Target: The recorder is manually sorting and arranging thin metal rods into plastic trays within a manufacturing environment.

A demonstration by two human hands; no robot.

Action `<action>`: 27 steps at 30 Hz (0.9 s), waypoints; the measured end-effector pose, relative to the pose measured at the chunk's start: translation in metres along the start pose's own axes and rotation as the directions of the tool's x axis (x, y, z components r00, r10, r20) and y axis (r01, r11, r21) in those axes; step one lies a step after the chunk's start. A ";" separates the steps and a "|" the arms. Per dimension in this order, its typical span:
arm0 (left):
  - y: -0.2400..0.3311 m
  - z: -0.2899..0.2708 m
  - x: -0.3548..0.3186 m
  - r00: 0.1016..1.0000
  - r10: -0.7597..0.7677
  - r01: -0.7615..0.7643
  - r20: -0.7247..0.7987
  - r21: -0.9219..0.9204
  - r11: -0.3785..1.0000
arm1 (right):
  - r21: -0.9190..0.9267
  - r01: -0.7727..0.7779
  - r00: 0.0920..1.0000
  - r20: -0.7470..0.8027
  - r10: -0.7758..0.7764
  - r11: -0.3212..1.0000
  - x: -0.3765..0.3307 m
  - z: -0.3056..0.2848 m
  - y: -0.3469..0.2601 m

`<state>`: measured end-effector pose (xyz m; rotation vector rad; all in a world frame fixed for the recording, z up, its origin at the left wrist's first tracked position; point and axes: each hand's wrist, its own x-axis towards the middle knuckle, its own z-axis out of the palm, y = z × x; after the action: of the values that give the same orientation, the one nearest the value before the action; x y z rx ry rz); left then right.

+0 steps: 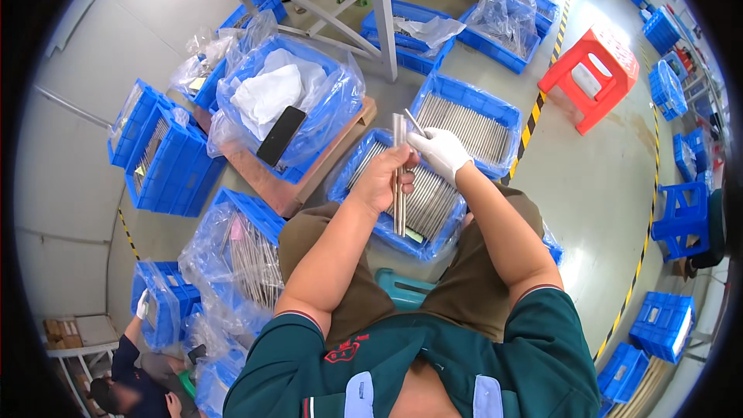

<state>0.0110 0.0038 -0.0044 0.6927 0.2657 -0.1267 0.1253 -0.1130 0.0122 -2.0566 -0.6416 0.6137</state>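
My bare left hand point(381, 176) is closed round a small bundle of thin metal rods point(399, 213), held upright in front of me. Beside it, my right hand point(443, 155) in a white glove pinches a single metal rod point(414, 121), its tip slanting up to the left. Both hands are above a plastic-lined blue bin point(402, 246) between my knees, where rows of similar rods lie. Just beyond it to the right, another blue bin point(484, 94) holds more rods side by side. My hands and the bundle cover part of the nearer bin.
On the left, a plastic-lined bin with white cloth point(267, 93) and a black phone point(281, 135) sits on a wooden pallet point(259, 174). Loose rods point(255, 263) fill a bin by my left knee. A red stool point(596, 70) stands right. A co-worker point(139, 375) is lower left.
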 end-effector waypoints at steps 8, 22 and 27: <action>0.015 -0.019 0.016 0.922 0.222 -0.271 -0.318 -0.119 0.955 | 0.511 -0.202 0.935 0.355 0.009 0.835 -0.034 -0.004 -0.015; -0.014 0.004 0.017 0.955 0.141 -0.110 -0.259 0.131 0.985 | 0.518 -0.239 0.957 0.267 0.110 0.821 -0.020 0.004 -0.015; 0.005 -0.002 0.021 0.878 0.233 -0.218 -0.419 0.084 0.972 | 0.701 -0.498 0.853 0.501 0.144 0.511 -0.019 -0.001 -0.017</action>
<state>0.0316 0.0090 -0.0087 0.7777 0.6019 0.2503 0.1080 -0.1180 0.0305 -1.1411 -0.0758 1.2930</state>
